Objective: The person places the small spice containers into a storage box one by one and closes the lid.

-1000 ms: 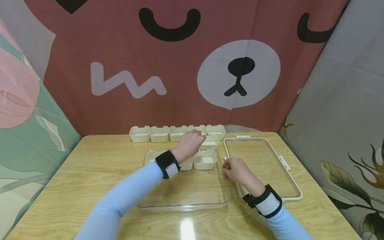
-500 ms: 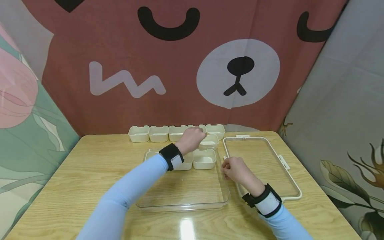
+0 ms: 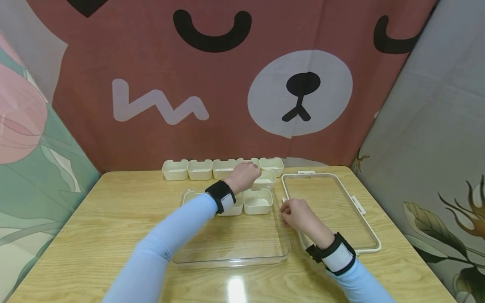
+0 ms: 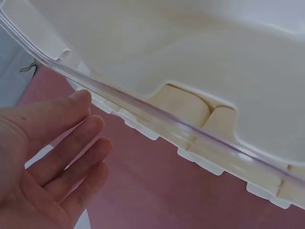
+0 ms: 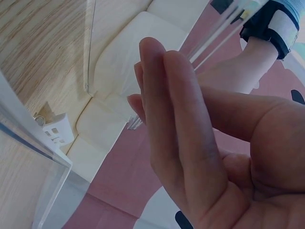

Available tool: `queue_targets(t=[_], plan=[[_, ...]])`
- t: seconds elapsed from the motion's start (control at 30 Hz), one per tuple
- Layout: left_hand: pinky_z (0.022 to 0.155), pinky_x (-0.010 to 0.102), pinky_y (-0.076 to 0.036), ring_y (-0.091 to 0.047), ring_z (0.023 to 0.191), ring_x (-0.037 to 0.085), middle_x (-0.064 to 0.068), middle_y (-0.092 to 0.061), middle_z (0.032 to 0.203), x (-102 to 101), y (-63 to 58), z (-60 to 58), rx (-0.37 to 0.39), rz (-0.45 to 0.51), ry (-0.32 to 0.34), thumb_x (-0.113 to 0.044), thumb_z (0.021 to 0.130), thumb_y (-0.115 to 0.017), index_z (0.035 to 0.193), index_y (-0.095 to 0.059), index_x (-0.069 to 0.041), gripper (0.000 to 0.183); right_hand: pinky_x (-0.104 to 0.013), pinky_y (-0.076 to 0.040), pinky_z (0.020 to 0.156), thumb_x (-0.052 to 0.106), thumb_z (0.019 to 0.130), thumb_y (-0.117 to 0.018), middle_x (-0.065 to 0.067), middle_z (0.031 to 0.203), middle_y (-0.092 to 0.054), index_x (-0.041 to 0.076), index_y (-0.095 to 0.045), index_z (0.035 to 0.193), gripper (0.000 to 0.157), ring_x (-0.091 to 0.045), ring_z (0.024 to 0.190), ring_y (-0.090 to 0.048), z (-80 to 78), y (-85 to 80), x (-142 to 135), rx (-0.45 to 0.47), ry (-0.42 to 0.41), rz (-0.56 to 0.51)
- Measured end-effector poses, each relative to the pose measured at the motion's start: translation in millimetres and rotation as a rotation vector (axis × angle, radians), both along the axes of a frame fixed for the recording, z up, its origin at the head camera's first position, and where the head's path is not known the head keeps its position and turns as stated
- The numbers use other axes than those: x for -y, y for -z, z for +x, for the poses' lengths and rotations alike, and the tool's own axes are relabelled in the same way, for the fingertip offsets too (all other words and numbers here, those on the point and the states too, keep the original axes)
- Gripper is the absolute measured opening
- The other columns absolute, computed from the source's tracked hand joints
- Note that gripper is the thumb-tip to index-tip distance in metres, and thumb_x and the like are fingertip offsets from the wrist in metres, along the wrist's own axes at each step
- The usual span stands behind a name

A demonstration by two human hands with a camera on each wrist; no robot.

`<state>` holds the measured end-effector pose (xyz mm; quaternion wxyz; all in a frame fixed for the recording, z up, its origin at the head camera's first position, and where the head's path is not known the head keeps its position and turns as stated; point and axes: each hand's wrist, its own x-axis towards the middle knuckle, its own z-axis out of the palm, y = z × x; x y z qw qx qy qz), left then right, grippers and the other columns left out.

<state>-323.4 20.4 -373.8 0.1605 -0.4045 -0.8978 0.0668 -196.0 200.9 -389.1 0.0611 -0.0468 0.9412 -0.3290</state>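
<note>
My left hand (image 3: 243, 176) hovers over the back rim of a clear plastic box (image 3: 231, 264). In the left wrist view its fingers are loosely bent and hold nothing. Inside the box, along its back, stand several cream bins, one plainly visible (image 3: 258, 203) at the right and others partly behind my left arm. Behind the box is another cream bin (image 3: 266, 180), close to the left hand. My right hand (image 3: 301, 214) is at the box's right side, between it and a white-framed clear lid (image 3: 369, 251). Its fingers are nearly straight and together in the right wrist view, with nothing held.
A row of several cream bins (image 3: 176, 170) lines the back edge of the wooden table (image 3: 125, 219), against a printed cloth (image 3: 151, 143). The lid lies flat at the right, with white clips (image 3: 358, 205) on its frame.
My left wrist and forearm have shifted forward and right, while the left hand stays over nearly the same spot. My right hand, the box, the lid and the visible bins look unmoved.
</note>
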Motion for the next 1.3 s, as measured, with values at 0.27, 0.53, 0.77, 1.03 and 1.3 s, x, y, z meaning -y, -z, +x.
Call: queue_targets(t=[0.27,0.53,0.77,1.03,1.3], plan=[[0.058,0.032,-0.054,-0.065,0.074,0.015,0.001,-0.068,0.078,-7.2,0.6,-0.3,0.039,-0.063,-0.033,0.005,0.086,-0.055,0.078,-0.071,-0.013,0.025,-0.025,-0.054,0.054,0.001,0.085,-0.064,-0.009,0.074,-0.065,-0.004,-0.066,0.090,0.008,-0.020,0.063,-0.067,0.2,0.1,-0.5,0.012,0.004,-0.005],[0.056,0.035,-0.055,-0.066,0.075,0.017,0.003,-0.069,0.080,-11.9,2.6,0.0,0.098,-0.060,-0.043,0.004,0.086,-0.055,0.079,-0.070,-0.012,0.023,-0.025,-0.053,0.053,0.002,0.085,-0.064,-0.008,0.073,-0.064,-0.004,-0.066,0.090,0.008,-0.021,0.062,-0.067,1.6,-1.9,-0.3,0.001,-0.005,0.010],[0.055,0.035,-0.054,-0.067,0.075,0.019,0.006,-0.070,0.083,-14.6,4.8,-3.1,0.114,-0.073,-0.060,0.003,0.087,-0.054,0.083,-0.070,-0.012,0.022,-0.024,-0.053,0.052,0.001,0.084,-0.065,-0.009,0.071,-0.065,-0.004,-0.066,0.088,0.007,-0.023,0.061,-0.068,1.6,-0.6,-0.1,-0.022,-0.008,0.010],[0.056,0.033,-0.054,-0.066,0.075,0.019,0.005,-0.070,0.084,-18.1,4.7,-2.4,0.122,-0.095,-0.065,-0.001,0.089,-0.054,0.085,-0.069,-0.012,0.019,-0.024,-0.053,0.052,0.001,0.084,-0.065,-0.009,0.072,-0.066,-0.004,-0.066,0.088,0.007,-0.023,0.062,-0.068,2.1,-0.4,0.1,-0.023,-0.006,0.009],[0.058,0.033,-0.054,-0.067,0.075,0.019,0.005,-0.070,0.084,-19.8,8.7,-3.8,0.114,-0.097,-0.060,-0.002,0.090,-0.054,0.087,-0.070,-0.012,0.019,-0.024,-0.053,0.052,0.002,0.084,-0.065,-0.010,0.073,-0.066,-0.004,-0.066,0.089,0.008,-0.022,0.060,-0.068,1.8,0.1,0.4,-0.025,-0.005,0.011]])
